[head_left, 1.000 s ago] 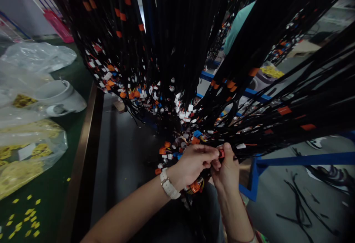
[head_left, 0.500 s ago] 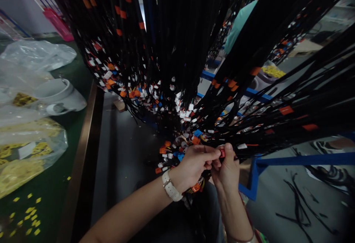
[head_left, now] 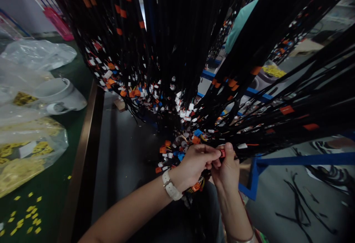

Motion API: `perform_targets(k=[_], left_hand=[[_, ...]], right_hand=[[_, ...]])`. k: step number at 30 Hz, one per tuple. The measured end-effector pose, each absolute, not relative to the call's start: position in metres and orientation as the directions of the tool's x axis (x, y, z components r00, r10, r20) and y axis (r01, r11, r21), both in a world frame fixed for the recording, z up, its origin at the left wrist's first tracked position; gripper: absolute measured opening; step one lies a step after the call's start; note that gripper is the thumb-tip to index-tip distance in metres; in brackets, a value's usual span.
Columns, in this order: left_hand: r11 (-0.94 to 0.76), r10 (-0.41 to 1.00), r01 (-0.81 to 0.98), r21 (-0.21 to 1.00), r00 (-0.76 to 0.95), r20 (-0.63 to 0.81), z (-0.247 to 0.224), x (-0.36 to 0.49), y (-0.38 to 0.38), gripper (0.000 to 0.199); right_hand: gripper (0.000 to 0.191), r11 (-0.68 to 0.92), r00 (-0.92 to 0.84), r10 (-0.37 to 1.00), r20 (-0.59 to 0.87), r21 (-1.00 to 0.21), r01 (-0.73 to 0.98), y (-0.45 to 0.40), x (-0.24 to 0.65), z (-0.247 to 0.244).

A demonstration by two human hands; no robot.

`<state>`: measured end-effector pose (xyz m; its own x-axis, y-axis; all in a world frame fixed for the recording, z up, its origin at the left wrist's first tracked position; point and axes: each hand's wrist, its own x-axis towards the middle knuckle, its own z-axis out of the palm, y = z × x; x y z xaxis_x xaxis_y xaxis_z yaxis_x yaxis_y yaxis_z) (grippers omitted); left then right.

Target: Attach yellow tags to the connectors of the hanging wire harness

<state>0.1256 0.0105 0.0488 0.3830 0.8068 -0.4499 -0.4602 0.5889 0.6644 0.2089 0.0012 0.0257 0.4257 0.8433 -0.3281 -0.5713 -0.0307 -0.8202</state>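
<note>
A small red wire connector (head_left: pixel 222 153) is pinched between the thumb and fingers of my right hand (head_left: pixel 227 172). My left hand (head_left: pixel 192 163), with a white-strapped watch (head_left: pixel 171 185) at its wrist, has thumb and forefinger closed together against the connector's left end. Whatever lies between those left fingertips is hidden. Around both hands hang black wire harnesses (head_left: pixel 177 24) that end in white, orange and blue connectors. A blue connector (head_left: pixel 198 132) sits just above my left hand, and orange connectors (head_left: pixel 165 147) lie to its left.
On the green tabletop (head_left: pixel 59 184) at left are clear bags of yellow parts (head_left: pixel 30 154), a grey-white tub (head_left: pixel 59 93) and scattered yellow pieces (head_left: pixel 33 215). A blue frame (head_left: pixel 299 159) runs along the right. Beyond the harnesses shows a person's teal clothing (head_left: pixel 241 21). Black strips (head_left: pixel 296 202) lie on the floor.
Both hands stay almost exactly where they were, still meeting at the red connector. The view has shifted only very slightly.
</note>
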Motion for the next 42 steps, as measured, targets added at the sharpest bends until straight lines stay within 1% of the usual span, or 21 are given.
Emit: perform_targets(k=[9,18,23,25,29,31,33,35,37,42], left_hand=[[0.624,0.774,-0.407,0.668,0.442,-0.454,0.048,0.125,0.012,0.034],[0.639,0.754,-0.355,0.683,0.463,-0.465,0.046,0.126,0.014,0.042],[0.601,0.781,-0.341,0.723,0.442,-0.441,0.035,0.126,0.013,0.039],[0.597,0.783,-0.315,0.737,0.426,-0.453,0.033,0.125,0.013,0.038],[0.576,0.804,-0.308,0.757,0.381,-0.456,0.039,0.123,0.013,0.038],[0.562,0.811,-0.315,0.765,0.389,-0.436,0.042,0.123,0.014,0.037],[0.577,0.792,-0.295,0.762,0.432,-0.432,0.042,0.123,0.014,0.036],[0.608,0.755,-0.29,0.739,0.5,-0.425,0.039,0.123,0.015,0.037],[0.643,0.729,-0.34,0.686,0.546,-0.413,0.033,0.122,0.015,0.038],[0.708,0.706,-0.548,0.445,0.558,-0.436,0.022,0.108,0.013,0.033]], right_hand=[[0.036,-0.067,0.406,0.831,-0.38,-0.793,-0.605,0.001,0.212,0.025],[0.034,-0.056,0.409,0.833,-0.373,-0.792,-0.608,0.001,0.213,0.024],[0.033,-0.036,0.438,0.826,-0.356,-0.807,-0.589,0.002,0.212,0.025],[0.032,-0.034,0.445,0.825,-0.349,-0.816,-0.577,0.003,0.213,0.024],[0.033,-0.029,0.452,0.827,-0.334,-0.829,-0.558,0.003,0.214,0.022],[0.034,-0.034,0.441,0.832,-0.336,-0.825,-0.563,0.003,0.215,0.021],[0.035,-0.065,0.406,0.843,-0.352,-0.817,-0.573,0.002,0.216,0.021],[0.038,-0.101,0.371,0.851,-0.372,-0.809,-0.579,0.001,0.218,0.021],[0.042,-0.122,0.343,0.862,-0.373,-0.81,-0.574,-0.001,0.219,0.022],[0.046,-0.113,0.266,0.91,-0.319,-0.807,-0.58,-0.004,0.22,0.027]])
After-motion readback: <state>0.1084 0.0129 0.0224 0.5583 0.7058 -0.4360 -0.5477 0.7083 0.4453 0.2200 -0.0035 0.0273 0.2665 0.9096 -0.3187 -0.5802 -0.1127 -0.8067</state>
